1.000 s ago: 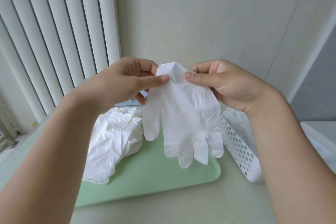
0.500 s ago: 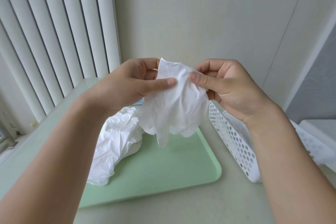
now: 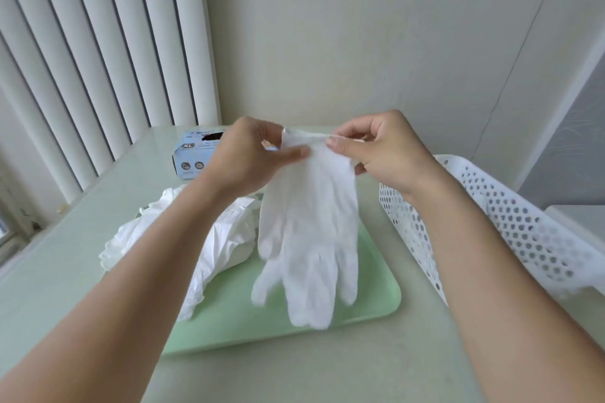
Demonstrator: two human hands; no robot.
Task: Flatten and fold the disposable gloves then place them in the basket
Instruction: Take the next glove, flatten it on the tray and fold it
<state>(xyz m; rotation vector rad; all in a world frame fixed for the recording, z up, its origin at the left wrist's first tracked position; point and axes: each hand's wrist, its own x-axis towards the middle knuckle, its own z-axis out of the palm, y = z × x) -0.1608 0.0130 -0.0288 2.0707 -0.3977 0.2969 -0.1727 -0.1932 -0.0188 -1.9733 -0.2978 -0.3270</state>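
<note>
Along the left side of the room hang white vertical blinds [image 3: 98, 59], just past the tabletop's [image 3: 82, 222] left edge. Near the far left corner of the tabletop lies a pale blue glove box [image 3: 193, 154] marked XL, partly hidden behind my left hand. In front of it, a crumpled heap of white gloves [image 3: 209, 239] spills over the left edge of a pale green tray [image 3: 376, 298]; my left forearm crosses over that heap and covers part of it.

My left hand [image 3: 248, 157] has its grip closed on the cuff of a single white glove [image 3: 311, 239], thumb pressed against the curled fingers with the cuff edge pinched between them. My right hand [image 3: 383, 150] pinches the same cuff from the other side, thumb and forefinger together, and the cuff edge runs stretched between the two grips. The glove hangs down open and flat, fingers pointing at me, above the middle of the tray; its lower fingertips look blurred, and I cannot tell whether they touch the tray.

To the right, just beside the tray's right edge, stands the white perforated basket [image 3: 510, 229], with my right forearm passing in front of its near wall. The tabletop's near edge lies below the tray.
</note>
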